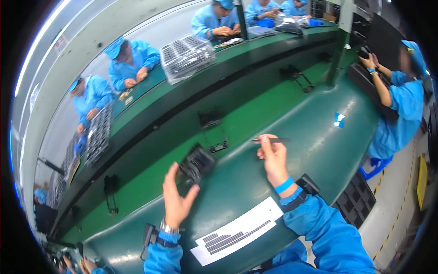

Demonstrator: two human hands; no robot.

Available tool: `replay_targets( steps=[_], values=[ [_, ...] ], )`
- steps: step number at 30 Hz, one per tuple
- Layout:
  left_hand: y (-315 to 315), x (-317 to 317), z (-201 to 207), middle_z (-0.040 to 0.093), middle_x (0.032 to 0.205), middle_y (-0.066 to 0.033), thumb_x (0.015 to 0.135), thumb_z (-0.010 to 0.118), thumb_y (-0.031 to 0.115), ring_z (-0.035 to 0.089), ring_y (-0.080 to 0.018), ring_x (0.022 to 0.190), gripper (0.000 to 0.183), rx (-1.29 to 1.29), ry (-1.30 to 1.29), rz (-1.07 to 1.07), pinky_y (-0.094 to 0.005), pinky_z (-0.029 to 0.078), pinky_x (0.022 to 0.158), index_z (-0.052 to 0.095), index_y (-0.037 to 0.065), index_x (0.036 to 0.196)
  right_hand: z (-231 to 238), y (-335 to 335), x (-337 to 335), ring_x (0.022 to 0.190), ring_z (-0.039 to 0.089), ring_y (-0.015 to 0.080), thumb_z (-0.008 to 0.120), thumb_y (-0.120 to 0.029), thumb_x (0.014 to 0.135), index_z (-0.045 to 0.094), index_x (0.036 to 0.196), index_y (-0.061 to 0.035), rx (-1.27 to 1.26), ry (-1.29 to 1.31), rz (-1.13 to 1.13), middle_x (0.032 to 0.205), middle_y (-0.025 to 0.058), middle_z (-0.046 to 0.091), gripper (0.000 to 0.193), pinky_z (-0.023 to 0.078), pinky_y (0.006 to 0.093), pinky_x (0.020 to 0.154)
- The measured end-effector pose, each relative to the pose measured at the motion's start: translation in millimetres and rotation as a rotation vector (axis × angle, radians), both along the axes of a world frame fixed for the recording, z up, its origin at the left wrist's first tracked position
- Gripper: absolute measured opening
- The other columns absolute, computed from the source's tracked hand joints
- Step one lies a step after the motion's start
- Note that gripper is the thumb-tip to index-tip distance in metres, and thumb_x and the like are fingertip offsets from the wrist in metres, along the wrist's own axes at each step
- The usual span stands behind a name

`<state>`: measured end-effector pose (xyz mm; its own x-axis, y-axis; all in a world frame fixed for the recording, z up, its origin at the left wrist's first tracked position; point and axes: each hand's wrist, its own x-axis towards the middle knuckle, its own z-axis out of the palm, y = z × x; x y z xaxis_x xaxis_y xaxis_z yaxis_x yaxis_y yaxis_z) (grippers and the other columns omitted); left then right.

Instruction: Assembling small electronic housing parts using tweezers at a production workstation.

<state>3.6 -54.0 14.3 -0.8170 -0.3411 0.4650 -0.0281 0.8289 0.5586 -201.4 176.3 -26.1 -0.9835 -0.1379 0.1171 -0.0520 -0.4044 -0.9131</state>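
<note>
Black plastic part point(197, 163) pinched at near edge by left hand point(177, 199), thumb and forefinger closed on it, part raised just above green bench top point(246, 178). Right hand point(274, 158) closed around thin dark stylus point(271, 140), held level, tip pointing left. White printed sheet point(237, 231) lies on bench near wrists. Blue wristband point(284, 186) on right wrist. Green conveyor belt point(182, 137) beyond bench.
</note>
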Motion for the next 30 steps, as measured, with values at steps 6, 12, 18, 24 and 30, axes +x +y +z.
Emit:
replay_targets(
  steps=[6, 12, 18, 24, 30],
  values=[
    [-119.4, -40.0, -25.8, 0.061, 0.131, -0.0235, 0.089, 0.082, 0.027, 0.063, -0.0370, 0.117, 0.073, -0.075, 0.123, 0.439, -0.0463, 0.051, 0.100, 0.046, 0.001, 0.147, -4.1, 11.9, -4.9, 0.066, 0.055, 0.0059, 0.063, -0.031, 0.108, 0.069, 0.112, -0.0037, 0.036, -0.006, 0.015, 0.096, 0.0043, 0.072, 0.028, 0.045, 0.0215, 0.058],
    [-135.6, -53.5, -26.5, 0.062, 0.126, -0.0227, 0.082, 0.080, 0.024, 0.057, -0.0415, 0.118, 0.066, -0.410, 0.064, 0.501, -0.0519, 0.045, 0.105, 0.053, 0.002, 0.138, -2.8, 1.6, -6.8, 0.067, 0.053, 0.0062, 0.063, -0.031, 0.108, 0.068, 0.114, -0.0031, 0.023, -0.050, 0.054, 0.098, 0.0055, 0.072, 0.029, 0.043, 0.0220, 0.059],
    [-0.8, -145.1, 3.8, 0.055, 0.138, -0.0247, 0.080, 0.080, 0.044, 0.049, -0.0434, 0.131, 0.083, -0.078, 0.065, 0.238, -0.0536, 0.042, 0.107, 0.048, 0.000, 0.144, -12.9, 17.6, -17.0, 0.066, 0.051, 0.0063, 0.062, -0.032, 0.108, 0.067, 0.116, -0.0019, 0.063, -0.027, 0.021, 0.100, 0.0080, 0.071, 0.031, 0.041, 0.0211, 0.059],
    [28.7, -178.9, -15.4, 0.055, 0.134, -0.0264, 0.066, 0.089, 0.034, 0.051, -0.0441, 0.127, 0.111, 0.121, -0.266, 0.451, -0.0543, 0.044, 0.101, 0.030, 0.007, 0.156, -12.6, 18.0, -13.8, 0.066, 0.050, 0.0057, 0.062, -0.031, 0.109, 0.066, 0.116, -0.0018, 0.025, -0.057, 0.039, 0.102, 0.0079, 0.069, 0.030, 0.040, 0.0215, 0.058],
    [2.4, -123.4, 1.1, 0.060, 0.126, -0.0263, 0.065, 0.079, 0.012, 0.059, -0.0450, 0.115, 0.086, 0.096, 0.091, 0.160, -0.0519, 0.050, 0.097, 0.041, 0.002, 0.142, 8.2, 10.4, -8.3, 0.073, 0.060, 0.0107, 0.064, -0.028, 0.107, 0.065, 0.118, -0.0016, -0.028, -0.032, 0.129, 0.107, 0.0115, 0.070, 0.028, 0.049, 0.0248, 0.065]
  ],
)
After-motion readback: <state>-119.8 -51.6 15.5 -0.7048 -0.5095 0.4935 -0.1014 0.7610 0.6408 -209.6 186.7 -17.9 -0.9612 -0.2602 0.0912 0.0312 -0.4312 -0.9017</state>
